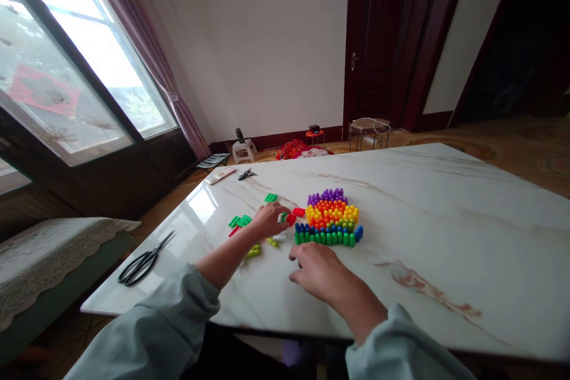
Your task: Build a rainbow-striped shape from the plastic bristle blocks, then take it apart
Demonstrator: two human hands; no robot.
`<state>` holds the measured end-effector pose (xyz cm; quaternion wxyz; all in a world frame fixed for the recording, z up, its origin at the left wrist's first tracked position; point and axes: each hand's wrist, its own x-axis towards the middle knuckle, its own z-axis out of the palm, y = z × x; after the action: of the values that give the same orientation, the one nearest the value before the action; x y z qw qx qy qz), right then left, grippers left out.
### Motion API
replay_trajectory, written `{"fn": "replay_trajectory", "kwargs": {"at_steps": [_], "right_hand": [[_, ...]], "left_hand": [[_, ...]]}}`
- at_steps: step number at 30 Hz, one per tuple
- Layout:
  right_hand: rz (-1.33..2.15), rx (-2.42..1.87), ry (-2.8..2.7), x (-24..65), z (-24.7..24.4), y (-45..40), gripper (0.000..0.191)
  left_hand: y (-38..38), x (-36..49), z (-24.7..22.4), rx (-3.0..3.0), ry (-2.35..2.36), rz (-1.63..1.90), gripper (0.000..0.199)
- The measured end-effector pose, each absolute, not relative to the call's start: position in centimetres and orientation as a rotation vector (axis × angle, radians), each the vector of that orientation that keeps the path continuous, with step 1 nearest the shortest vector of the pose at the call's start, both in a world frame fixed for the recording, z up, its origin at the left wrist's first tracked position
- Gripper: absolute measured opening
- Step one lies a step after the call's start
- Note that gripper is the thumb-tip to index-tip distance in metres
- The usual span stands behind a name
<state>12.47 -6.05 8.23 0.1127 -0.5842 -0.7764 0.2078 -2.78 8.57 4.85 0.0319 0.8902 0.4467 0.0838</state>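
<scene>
My left hand (268, 219) is over the loose pieces, its fingers bent together around a small green and white plastic piece (282, 217). Red pieces (298, 212) lie just beyond its fingertips. My right hand (319, 270) hovers at the near side of the standing pegs, thumb and fingers apart, holding nothing that I can see. Upright round-topped pegs stand packed in rows: purple pegs (328, 196), yellow pegs (351, 213), orange pegs (327, 209), blue pegs (358, 233) and, nearest me, green pegs (328, 238).
Loose green pieces (243, 221) and yellow-green pieces (253, 251) lie left on the marble-patterned table (427, 219). Black-handled scissors (145, 261) rest near the left edge. Farther back are a pink-white flat object (221, 176) and a small black tool (246, 174).
</scene>
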Motion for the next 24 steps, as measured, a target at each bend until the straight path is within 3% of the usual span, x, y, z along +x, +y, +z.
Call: {"fn": "replay_trajectory", "kwargs": {"at_steps": [4,10,18,24], "right_hand": [[0.543,-1.776,-2.307,13.3,7.1,-5.9,0.019],[0.587,-1.874,-2.325,14.1,5.1,-6.5,0.005],[0.311,-1.863,-2.204,14.0,1.0,-9.4,0.021],[0.178,-1.699,-2.075,14.2,-0.9,-11.6,0.022]], "left_hand": [[2.6,-4.2,2.5,2.708,1.247,0.602,0.042],[-4.8,-4.1,-2.1,2.744,1.138,0.523,0.053],[-5.6,-3.6,-3.1,2.793,1.236,0.496,0.048],[-5.9,-3.3,-2.7,2.791,1.26,0.508,0.048]]}}
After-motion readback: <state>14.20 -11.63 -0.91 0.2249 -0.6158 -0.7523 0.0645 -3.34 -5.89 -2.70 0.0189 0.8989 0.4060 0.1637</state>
